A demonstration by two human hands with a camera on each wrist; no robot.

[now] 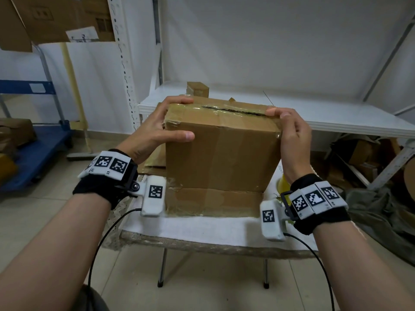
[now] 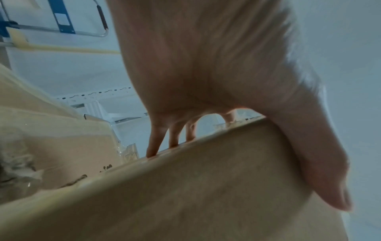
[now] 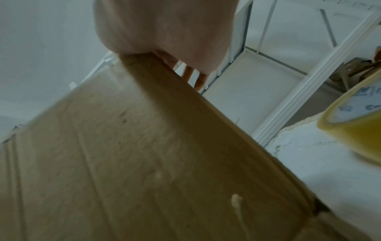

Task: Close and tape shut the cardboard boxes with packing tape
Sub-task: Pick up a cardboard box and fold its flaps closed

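Note:
A brown cardboard box (image 1: 222, 153) stands on a small cloth-covered table (image 1: 202, 230), its top flaps down with clear tape along the seam (image 1: 233, 108). My left hand (image 1: 173, 118) grips the top left corner, fingers over the top and thumb on the front face. My right hand (image 1: 285, 122) grips the top right corner, thumb on top. The left wrist view shows the left hand (image 2: 206, 81) on the box (image 2: 185, 187). The right wrist view has the right hand (image 3: 164, 29), the box (image 3: 123, 163) and a yellowish tape roll (image 3: 354, 130). The roll (image 1: 283, 184) lies right of the box.
More taped cardboard (image 1: 213, 202) lies under the box's front. Flat cardboard (image 1: 155, 158) lies behind on the left. A white metal shelf (image 1: 336, 113) with a small box (image 1: 197, 88) stands behind. A blue cart (image 1: 33, 149) is at left, cardboard scraps (image 1: 363, 158) under the shelf.

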